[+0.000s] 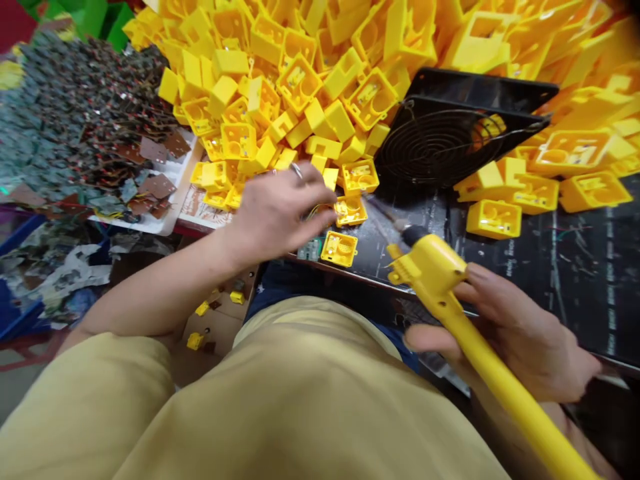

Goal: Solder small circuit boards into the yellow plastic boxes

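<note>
Many boxes are seemingly remaining; near the bench's front edge, right hand gripping soldering iron, left hand's hold unclear.

Right hand holds yellow metal-tipped tool, tip near yellow housing; left hand just beside same housing.

Auxiliary Items

A black fan with a round wire guard is placed on the desk, set back from the near edge. White lettering is printed on the dark surface. A white tray is positioned toward the left end; green containers are located beyond it. Crumpled scraps are held in a blue crate below.
</note>
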